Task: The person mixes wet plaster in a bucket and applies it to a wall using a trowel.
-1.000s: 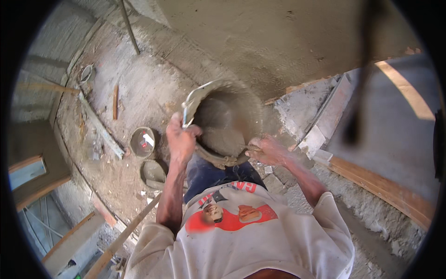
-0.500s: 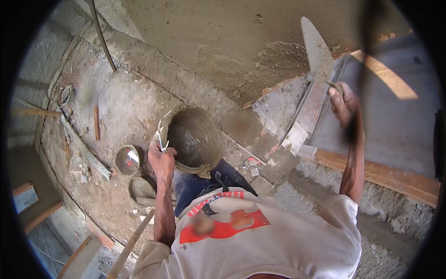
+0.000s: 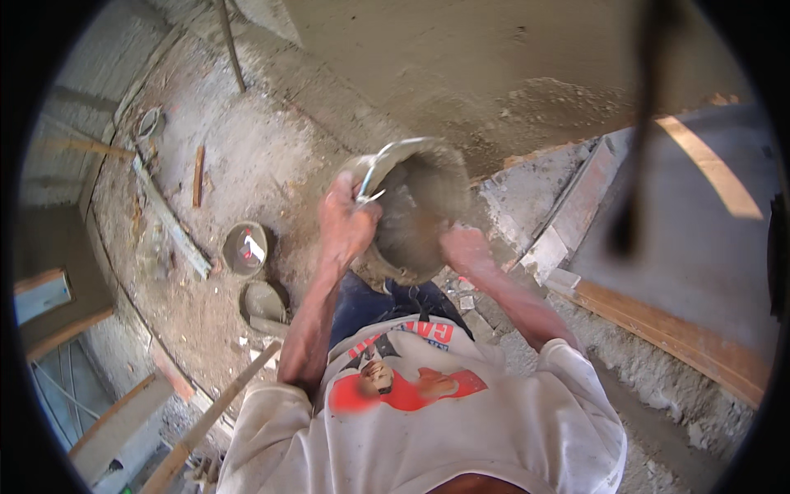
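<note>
A mortar-smeared bucket [image 3: 452, 181] is held up in front of me, its mouth tilted toward me and wet grey mortar [image 3: 401, 198] inside. My left hand [image 3: 347, 216] grips its near-left rim, where a pale wire or cord handle [image 3: 369, 174] runs. My right hand [image 3: 467, 249] is closed at the bucket's right edge, slightly smeared by motion. The trowel it held a moment ago is down inside the bucket, and its blade cannot be made out. Beyond the bucket rises a wall of damp plaster [image 3: 395, 70], rougher along its lower right.
On the dusty floor at left stand two small mortar-stained buckets [image 3: 245, 249] [image 3: 263, 303]. A short wood strip [image 3: 198, 176] and a long pale board [image 3: 171, 218] lie farther left. A wooden pole [image 3: 210, 420] slants at lower left. Along the right runs a timber-edged ledge [image 3: 666, 333].
My right hand has come down and left from the wall with the trowel, into the bucket. The bucket, in my left hand, has shifted right and up in view.
</note>
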### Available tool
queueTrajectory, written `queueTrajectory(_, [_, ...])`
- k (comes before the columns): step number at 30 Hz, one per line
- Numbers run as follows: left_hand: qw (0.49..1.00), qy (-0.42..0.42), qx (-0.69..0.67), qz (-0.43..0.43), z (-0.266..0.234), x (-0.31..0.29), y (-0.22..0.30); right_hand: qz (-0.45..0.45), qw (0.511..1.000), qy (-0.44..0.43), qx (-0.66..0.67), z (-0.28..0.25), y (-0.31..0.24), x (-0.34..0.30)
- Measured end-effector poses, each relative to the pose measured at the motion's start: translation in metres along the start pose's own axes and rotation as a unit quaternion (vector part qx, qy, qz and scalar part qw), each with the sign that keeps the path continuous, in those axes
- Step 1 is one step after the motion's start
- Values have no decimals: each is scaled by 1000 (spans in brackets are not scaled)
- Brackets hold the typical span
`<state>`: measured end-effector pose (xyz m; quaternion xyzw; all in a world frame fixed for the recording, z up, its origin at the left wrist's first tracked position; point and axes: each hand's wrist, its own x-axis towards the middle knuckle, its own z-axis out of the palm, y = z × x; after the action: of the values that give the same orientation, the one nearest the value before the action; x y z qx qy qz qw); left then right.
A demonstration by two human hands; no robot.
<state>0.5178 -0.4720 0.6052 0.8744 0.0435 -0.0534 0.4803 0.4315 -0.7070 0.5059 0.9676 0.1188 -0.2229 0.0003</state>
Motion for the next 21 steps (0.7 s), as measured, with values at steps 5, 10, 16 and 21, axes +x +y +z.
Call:
queueTrajectory(5, [998,-5,-63,-27,1,7,12,-77,990,-66,97,-15,-19,-16])
queueTrajectory(10, [999,8,-41,-23,-14,5,-14,-96,937,-24,335,-12,-31,-1])
queueTrajectory(16, [989,87,-44,-112,-38,-11,-48,-93,952,-61,285,-17,-32,20])
queueTrajectory(21, [955,182,-165,-164,-50,-39,-89,-131,922,-84,354,-65,-28,20])
